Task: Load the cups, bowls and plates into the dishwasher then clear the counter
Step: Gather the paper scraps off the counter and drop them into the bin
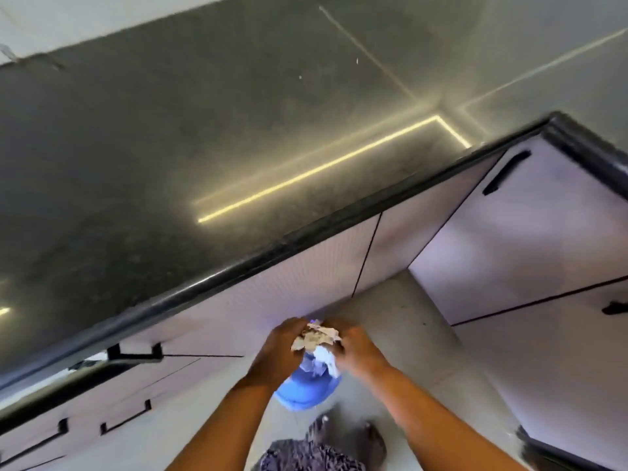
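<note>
Both my hands meet low in the view, below the counter's front edge and over the floor. My left hand (277, 351) and my right hand (356, 351) are closed together on a crumpled wad of white and brownish scraps (317, 338). A blue plastic bag or wrapper (306, 390) hangs beneath the wad, between my wrists. The dark speckled counter (204, 147) fills the upper left, and its top shows only light reflections. No cups, bowls, plates or dishwasher are visible.
Pale cabinet fronts (530, 232) with black handles (506, 171) run under the counter and around the corner at right. More drawer handles (125, 419) sit lower left. Grey tiled floor (407, 334) lies below, with my feet and patterned clothing (323, 450) at the bottom.
</note>
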